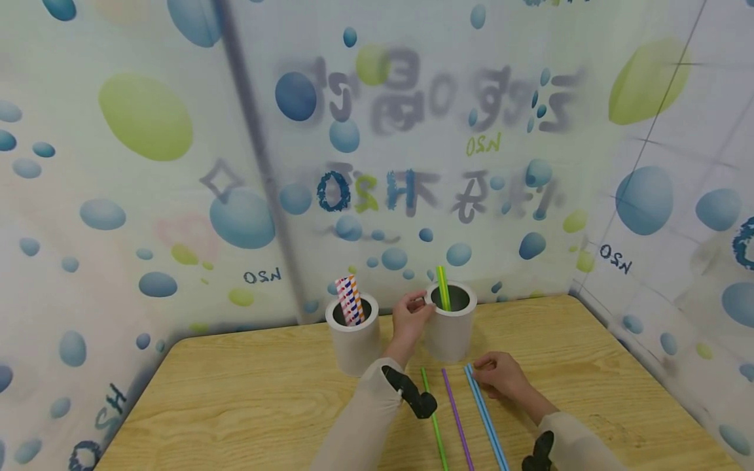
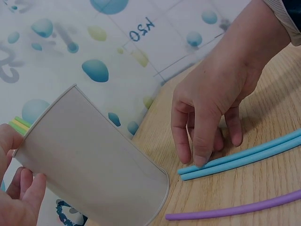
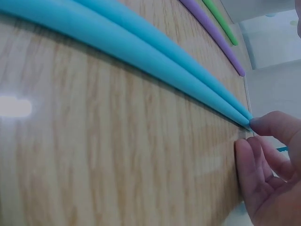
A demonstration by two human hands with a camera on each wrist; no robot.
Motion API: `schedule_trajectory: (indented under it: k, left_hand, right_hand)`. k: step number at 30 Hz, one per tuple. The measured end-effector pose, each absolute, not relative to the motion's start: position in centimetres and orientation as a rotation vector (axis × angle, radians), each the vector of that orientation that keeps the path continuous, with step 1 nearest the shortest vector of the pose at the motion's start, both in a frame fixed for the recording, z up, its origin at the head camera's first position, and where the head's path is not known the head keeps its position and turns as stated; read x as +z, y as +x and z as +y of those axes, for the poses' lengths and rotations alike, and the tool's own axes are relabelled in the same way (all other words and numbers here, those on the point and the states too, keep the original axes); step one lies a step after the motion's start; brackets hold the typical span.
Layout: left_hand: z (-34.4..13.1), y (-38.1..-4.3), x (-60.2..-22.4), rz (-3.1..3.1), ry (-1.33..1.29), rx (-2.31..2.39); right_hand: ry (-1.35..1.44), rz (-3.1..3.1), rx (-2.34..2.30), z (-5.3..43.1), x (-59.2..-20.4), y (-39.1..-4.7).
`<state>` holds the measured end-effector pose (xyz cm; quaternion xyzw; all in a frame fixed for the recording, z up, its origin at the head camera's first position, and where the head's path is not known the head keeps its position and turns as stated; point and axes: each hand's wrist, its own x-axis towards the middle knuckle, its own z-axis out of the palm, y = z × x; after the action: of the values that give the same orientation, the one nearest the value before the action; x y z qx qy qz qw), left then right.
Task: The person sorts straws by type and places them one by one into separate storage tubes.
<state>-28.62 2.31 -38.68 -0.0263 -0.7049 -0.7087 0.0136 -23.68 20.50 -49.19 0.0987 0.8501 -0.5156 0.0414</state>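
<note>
My left hand (image 1: 411, 320) grips the rim of the right-hand white cup (image 1: 450, 337), thumb and fingers on either side of its wall. Green and yellow straws (image 1: 444, 288) stand in that cup. On the table, my right hand (image 1: 501, 376) is at the far end of two light-blue straws (image 1: 487, 418), which lie side by side. In the right wrist view its thumb (image 3: 273, 125) touches the straws' end, while the other fingers are bent beside them with a gap to the thumb. A purple straw (image 1: 456, 415) and a green straw (image 1: 436, 428) lie further left.
Left of my left hand stands a second white cup (image 1: 356, 350) with patterned straws (image 1: 350, 301) in it. The wooden table (image 1: 235, 392) ends at a printed curtain (image 1: 247, 131) behind the cups. Another curtain side closes in on the right.
</note>
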Motion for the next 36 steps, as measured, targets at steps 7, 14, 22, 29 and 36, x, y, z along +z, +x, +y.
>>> schedule_trajectory:
  k: [7,14,22,29,36]
  left_hand:
    - [2.4,-28.1,-38.3,-2.191,-0.102,-2.199]
    - [2.7,-29.8,-40.2,-2.192,-0.047,-2.205]
    - [2.8,-31.0,-41.7,-2.169,-0.034,-2.209]
    - [2.9,-31.2,-41.9,-2.177,-0.017,-2.209]
    - [2.9,-31.1,-41.9,-2.166,-0.028,-2.212]
  right_hand:
    - [0.315,2.636,-1.545,20.4,-49.4,-23.9]
    - [0.295,2.657,-1.493,20.4,-49.3,-24.1]
    - [0.313,2.645,-1.503,20.2,-49.0,-24.0]
    - [0.300,2.656,-1.522,20.0,-48.9,-24.0]
    - [0.279,2.686,-1.492,20.0,-48.9,-24.0]
